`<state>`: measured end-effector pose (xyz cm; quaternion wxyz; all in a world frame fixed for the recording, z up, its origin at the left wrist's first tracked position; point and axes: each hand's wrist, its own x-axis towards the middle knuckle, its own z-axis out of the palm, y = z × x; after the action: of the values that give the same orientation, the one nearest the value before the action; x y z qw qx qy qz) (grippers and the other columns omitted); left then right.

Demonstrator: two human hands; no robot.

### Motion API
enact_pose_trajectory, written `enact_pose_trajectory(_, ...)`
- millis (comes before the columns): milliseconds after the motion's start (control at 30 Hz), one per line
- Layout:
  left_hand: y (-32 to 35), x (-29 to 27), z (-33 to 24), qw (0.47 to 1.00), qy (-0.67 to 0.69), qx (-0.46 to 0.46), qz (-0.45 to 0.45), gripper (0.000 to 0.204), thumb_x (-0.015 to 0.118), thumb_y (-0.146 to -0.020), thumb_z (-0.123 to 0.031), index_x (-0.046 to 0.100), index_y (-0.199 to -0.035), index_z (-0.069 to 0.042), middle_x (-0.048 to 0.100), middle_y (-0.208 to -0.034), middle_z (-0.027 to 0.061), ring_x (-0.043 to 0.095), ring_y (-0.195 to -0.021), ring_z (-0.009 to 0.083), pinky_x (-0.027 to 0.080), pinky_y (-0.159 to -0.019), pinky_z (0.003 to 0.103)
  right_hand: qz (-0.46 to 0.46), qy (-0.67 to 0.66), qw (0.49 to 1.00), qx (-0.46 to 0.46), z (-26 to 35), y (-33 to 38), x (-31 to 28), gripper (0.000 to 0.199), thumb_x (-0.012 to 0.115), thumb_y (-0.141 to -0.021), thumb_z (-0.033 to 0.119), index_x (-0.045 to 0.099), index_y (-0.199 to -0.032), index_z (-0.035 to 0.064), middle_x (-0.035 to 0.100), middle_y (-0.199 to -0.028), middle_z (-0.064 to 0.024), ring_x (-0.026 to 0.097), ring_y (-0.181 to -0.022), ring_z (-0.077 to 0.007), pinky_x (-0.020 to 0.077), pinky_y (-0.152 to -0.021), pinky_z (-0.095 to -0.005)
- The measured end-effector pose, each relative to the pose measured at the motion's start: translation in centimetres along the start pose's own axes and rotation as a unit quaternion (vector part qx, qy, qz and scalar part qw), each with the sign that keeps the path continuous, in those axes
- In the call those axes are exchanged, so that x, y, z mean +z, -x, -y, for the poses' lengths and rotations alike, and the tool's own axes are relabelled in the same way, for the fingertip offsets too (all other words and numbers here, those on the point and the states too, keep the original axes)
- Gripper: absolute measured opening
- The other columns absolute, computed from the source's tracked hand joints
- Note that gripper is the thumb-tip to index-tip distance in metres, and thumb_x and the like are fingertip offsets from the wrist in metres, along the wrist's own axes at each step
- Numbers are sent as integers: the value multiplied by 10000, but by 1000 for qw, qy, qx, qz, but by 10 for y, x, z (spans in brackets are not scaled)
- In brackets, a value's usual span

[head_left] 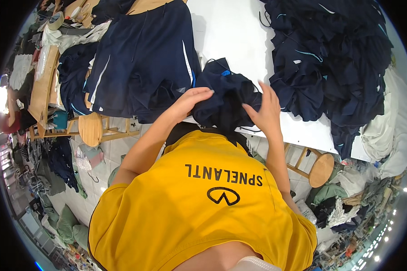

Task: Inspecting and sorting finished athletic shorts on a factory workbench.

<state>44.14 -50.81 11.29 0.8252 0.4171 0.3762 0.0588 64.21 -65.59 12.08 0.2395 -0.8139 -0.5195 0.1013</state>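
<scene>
Head view looked down over a yellow shirt [199,212] at a white tabletop [233,31] loaded with dark clothing. Left hand [192,100] lay palm-down on the left side of a bunched navy garment [226,97], fingers extended and pressed onto the cloth, not wrapped around it. Right hand [266,110] sat on the garment's right side, fingers spread wide and upright, fingertips touching the fabric; could not tell if any cloth was pinched underneath. The garment sat crumpled at the near edge of the tabletop, between both hands, partly hanging over the edge toward the person, with a small blue patch showing near its top. Just left of it, a stack of navy shorts with white side stripes [142,58] draped over the tabletop's left corner. To the right, well apart from the hands, a large heap of navy garments [334,58] covered the far right of the tabletop. Two round wooden stools stood on the tiled floor: one [91,128] below the left stack, another [321,169] below the right edge. Loose fabric scraps [343,198] littered the floor on the right.
</scene>
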Motion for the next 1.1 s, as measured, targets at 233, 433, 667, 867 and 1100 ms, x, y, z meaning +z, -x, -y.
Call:
enact_pose_trajectory(233,32,-9,-88,985,83,113,-101,307,646,-821,-283,631,-995,-31,640,-965,67,606,-877,138,480,-794,261,232,-364,898,86,-22,-70,10,203,616,-686,81,664,-875,24,651,-791,-77,595,-777,-198,429,-788,-261)
enact_pose_trajectory(433,33,-63,-120,988,99,122,-2,312,526,-895,-359,617,-920,-62,651,-831,45,626,-734,119,507,-693,227,85,-575,764,280,-19,-53,-68,299,624,-590,80,589,-855,-54,614,-758,-106,586,-660,-186,497,-682,-260)
enact_pose_trajectory(667,16,-33,-118,970,149,189,14,450,439,-916,-391,443,-1231,-69,649,-866,61,612,-747,135,469,-702,240,116,-827,506,216,-37,-46,-65,220,521,-734,53,622,-889,-66,660,-876,-172,650,-755,-270,532,-757,-332)
enact_pose_trajectory(867,10,-22,-117,962,181,198,54,471,411,-917,-384,434,-1262,-64,651,-892,69,617,-778,137,470,-711,224,117,-889,411,167,-46,-40,-61,265,476,-822,135,636,-945,-36,659,-960,-174,647,-856,-305,511,-841,-400)
enact_pose_trajectory(1100,13,-18,-117,964,172,197,54,480,418,-910,-379,437,-1270,-63,653,-876,70,623,-780,127,478,-737,223,103,-898,391,173,-38,-40,-60,272,489,-833,137,617,-972,-60,656,-964,-178,643,-857,-310,516,-827,-394)
